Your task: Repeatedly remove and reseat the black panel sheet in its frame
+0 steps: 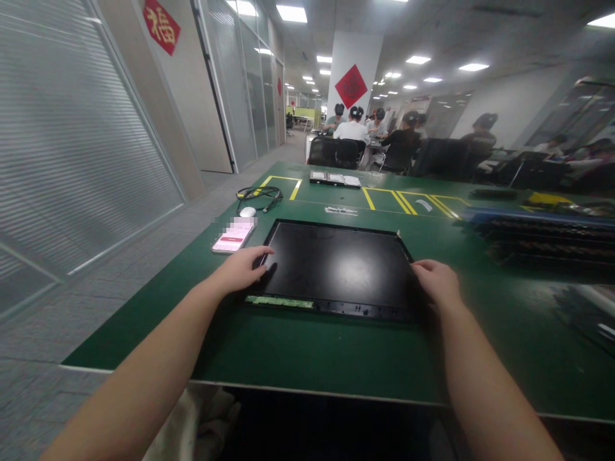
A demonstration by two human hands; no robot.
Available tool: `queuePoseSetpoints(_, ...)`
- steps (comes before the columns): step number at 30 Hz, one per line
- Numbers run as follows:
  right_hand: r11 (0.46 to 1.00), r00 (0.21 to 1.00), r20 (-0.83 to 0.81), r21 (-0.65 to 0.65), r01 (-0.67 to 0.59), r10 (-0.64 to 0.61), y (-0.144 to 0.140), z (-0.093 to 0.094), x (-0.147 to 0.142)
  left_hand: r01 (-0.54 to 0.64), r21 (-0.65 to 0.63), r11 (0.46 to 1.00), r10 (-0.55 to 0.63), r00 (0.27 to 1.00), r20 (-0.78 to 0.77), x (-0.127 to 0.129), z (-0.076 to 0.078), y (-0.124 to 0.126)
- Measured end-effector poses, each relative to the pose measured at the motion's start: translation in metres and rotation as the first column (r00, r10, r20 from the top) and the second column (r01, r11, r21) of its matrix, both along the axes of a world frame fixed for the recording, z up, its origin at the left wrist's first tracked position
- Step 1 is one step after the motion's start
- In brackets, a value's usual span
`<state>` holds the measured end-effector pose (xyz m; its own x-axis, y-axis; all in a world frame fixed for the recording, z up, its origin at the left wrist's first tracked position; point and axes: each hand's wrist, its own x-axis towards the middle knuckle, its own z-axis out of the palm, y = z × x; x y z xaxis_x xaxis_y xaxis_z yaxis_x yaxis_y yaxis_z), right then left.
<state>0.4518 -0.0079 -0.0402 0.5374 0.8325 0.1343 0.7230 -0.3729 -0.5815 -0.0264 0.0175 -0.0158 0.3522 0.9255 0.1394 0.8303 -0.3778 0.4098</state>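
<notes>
The LCD panel (331, 262) was found screen up on the green table (307, 358). The left hand (243, 267) held its left edge, the right hand (438, 282) its right. A green circuit board (281, 301) ran along its near edge. A smartphone (234, 237) and a white mouse (247, 212) lay to its left.

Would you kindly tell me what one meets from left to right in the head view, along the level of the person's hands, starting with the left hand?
Left hand → black panel → right hand → blurred, blue-topped dark stack.
</notes>
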Motion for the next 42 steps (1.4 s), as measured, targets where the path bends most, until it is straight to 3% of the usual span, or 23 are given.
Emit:
queuePoseSetpoints(3, 1.000, 1.000, -0.008, 0.008, -0.001, 0.001, 0.001, -0.001, 0.001, 0.090, -0.020, 0.996, -0.090, 0.996, -0.006, -0.005, 0.005, -0.004)
queuePoseSetpoints(9, 1.000, 1.000, -0.029, 0.008, -0.006, 0.006, 0.001, -0.001, 0.001, 0.097, -0.067, 0.993, -0.100, 0.994, -0.037, -0.010, 0.014, -0.010)
queuePoseSetpoints(16, 1.000, 1.000, 0.004, 0.012, -0.011, 0.011, 0.001, -0.002, 0.003, 0.191, -0.084, 0.978, -0.195, 0.979, -0.051, -0.013, 0.015, -0.011)
queuePoseSetpoints(30, 1.000, 0.996, 0.086, 0.009, -0.008, 0.007, 0.000, 0.000, 0.002, 0.200, -0.089, 0.976, -0.204, 0.978, -0.034, -0.009, 0.018, -0.013)
queuePoseSetpoints(34, 1.000, 0.999, 0.052, 0.010, -0.003, 0.002, 0.000, 0.000, 0.003, 0.163, -0.099, 0.982, -0.159, 0.986, 0.050, -0.010, 0.013, -0.010)
queuePoseSetpoints(38, 1.000, 1.000, 0.016, 0.013, 0.011, -0.012, -0.001, 0.001, 0.002, 0.039, -0.072, 0.997, -0.025, 0.983, 0.183, -0.012, 0.004, -0.003)
queuePoseSetpoints(42, 1.000, 1.000, 0.008, 0.024, 0.013, -0.013, -0.001, 0.003, 0.001, -0.089, -0.035, 0.995, 0.091, 0.994, 0.061, -0.016, -0.001, 0.004)
